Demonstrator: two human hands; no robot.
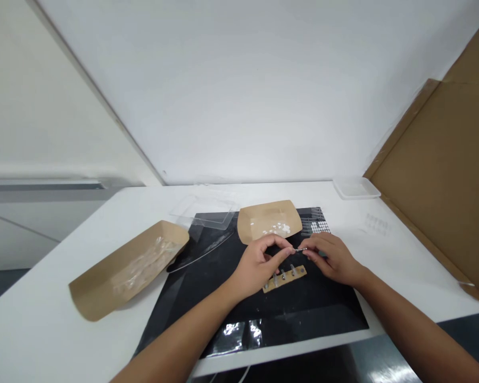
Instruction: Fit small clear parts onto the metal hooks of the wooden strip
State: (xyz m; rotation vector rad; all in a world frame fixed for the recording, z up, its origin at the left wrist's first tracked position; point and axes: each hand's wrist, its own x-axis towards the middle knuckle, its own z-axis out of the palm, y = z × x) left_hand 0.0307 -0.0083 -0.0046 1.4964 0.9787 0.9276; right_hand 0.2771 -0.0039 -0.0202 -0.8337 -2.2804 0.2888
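Note:
My left hand (259, 263) and my right hand (331, 258) meet over a black mat (223, 287). Thumb and forefinger of each are pinched on a small thin metallic-looking piece (300, 249) that spans between them. Its exact kind is too small to make out. Just below the fingers, a narrow tan strip (279, 282) lies on the mat, with several short clear pieces standing along it and a dark round spot at each end. My left fingers partly cover its upper left edge.
Behind my hands stands a brown card tray (249, 214) containing white dots. Another brown tray (99, 276) with clear plastic bags is at the left. Clear sheets (201, 210), white dots on a sheet (319, 227), a clear plastic tub (357, 189) and a large cardboard box (443, 175) surround the mat.

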